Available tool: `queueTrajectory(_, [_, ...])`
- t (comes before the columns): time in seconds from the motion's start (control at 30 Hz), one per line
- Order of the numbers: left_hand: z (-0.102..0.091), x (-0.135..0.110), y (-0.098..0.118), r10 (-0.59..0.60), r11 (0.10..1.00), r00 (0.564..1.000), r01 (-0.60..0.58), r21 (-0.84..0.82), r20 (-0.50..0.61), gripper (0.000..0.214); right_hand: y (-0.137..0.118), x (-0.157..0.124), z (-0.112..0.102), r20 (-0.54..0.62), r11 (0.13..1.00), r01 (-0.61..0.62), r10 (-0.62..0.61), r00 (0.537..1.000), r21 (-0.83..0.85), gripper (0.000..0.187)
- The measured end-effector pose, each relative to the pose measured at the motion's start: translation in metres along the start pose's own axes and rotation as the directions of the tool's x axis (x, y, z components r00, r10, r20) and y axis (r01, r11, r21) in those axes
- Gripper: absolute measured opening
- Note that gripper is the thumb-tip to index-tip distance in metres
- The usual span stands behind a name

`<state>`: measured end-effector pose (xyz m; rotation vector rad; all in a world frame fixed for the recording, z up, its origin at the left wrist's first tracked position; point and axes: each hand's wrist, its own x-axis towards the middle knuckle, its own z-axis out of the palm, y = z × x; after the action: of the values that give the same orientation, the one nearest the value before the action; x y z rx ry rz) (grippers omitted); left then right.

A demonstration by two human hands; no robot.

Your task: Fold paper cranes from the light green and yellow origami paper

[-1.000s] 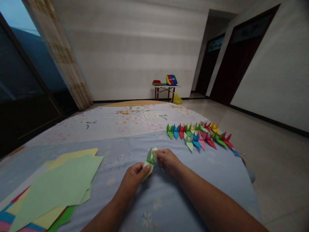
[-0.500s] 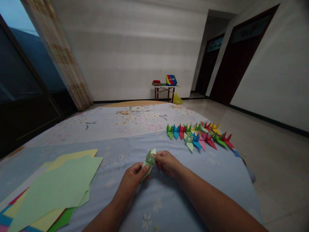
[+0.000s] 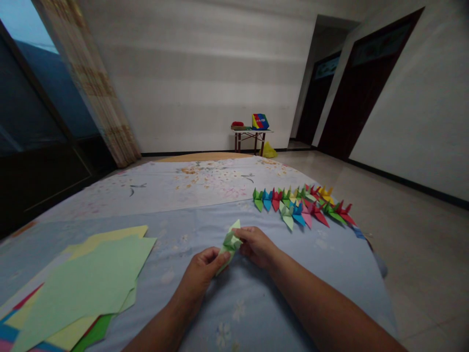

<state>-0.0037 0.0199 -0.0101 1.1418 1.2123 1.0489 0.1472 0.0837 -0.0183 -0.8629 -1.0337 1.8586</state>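
Note:
A half-folded light green paper figure (image 3: 230, 242) is held between both my hands just above the blue flowered sheet (image 3: 256, 303). My left hand (image 3: 201, 274) pinches its lower end with thumb and fingers closed. My right hand (image 3: 256, 246) pinches its upper right side, fingers curled. One pointed flap of the paper sticks up. A stack of flat coloured paper sheets (image 3: 76, 288), a pale green one on top, lies to the left of my left forearm. Several finished folded paper figures (image 3: 300, 205) in green, blue, red, pink and yellow stand in rows beyond my right hand.
The sheet covers a low bed or mat whose right edge (image 3: 370, 244) drops to a tiled floor. A small table (image 3: 251, 137) with a colourful box stands by the far wall. Dark doors are at the right, a curtain and window at the left.
The green paper's upper flap has been pulled up and out to a longer point. Both hands stayed in nearly the same place.

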Motion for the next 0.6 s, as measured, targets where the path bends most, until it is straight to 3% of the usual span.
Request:
queueTrajectory(0.4, [0.0027, -0.0049, 0.0078, -0.035, 0.999, 0.999, 0.035, 0.000, -0.023, 0.038, -0.0036, -0.0010, -0.0004, 0.015, 0.988, 0.082, -0.081, 0.997, -0.131, 0.037])
queueTrajectory(0.6, [-0.0012, 0.0004, -0.0013, -0.027, 1.000, 1.000, 0.027, 0.005, -0.008, 0.040, -0.0074, -0.0036, 0.0035, 0.014, 0.999, 0.032, -0.032, 0.999, -0.022, 0.038])
